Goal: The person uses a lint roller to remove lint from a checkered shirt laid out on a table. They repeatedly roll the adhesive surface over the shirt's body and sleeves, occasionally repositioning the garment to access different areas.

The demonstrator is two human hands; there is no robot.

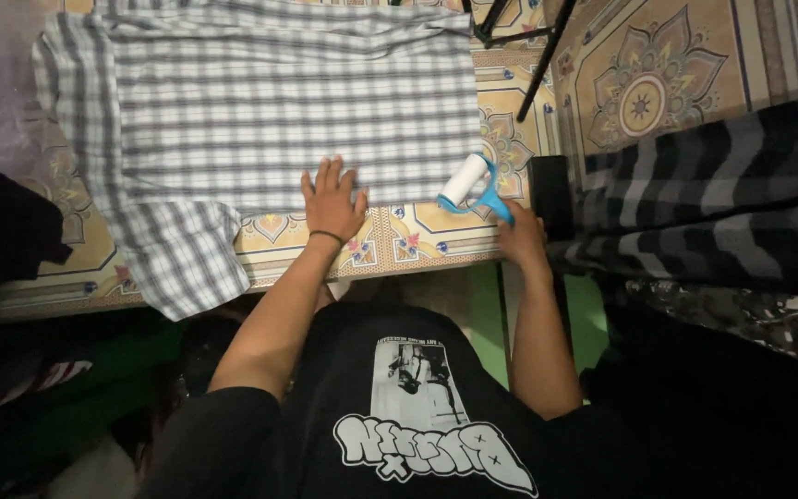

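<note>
A grey and white plaid shirt (270, 102) lies spread flat on a table with a patterned cover (417, 242). My left hand (332, 201) rests flat on the shirt's near edge, fingers spread, a dark band on the wrist. My right hand (521, 233) grips the blue handle of a lint roller (469, 185), whose white roll sits at the shirt's near right corner. One sleeve (182, 254) hangs over the table's front edge.
A pile of dark striped and patterned clothes (704, 203) lies to the right. Black metal legs (533, 55) stand behind the table's far right corner. A dark object (2, 222) sits at the left edge. Patterned floor covering (658, 74) shows at top right.
</note>
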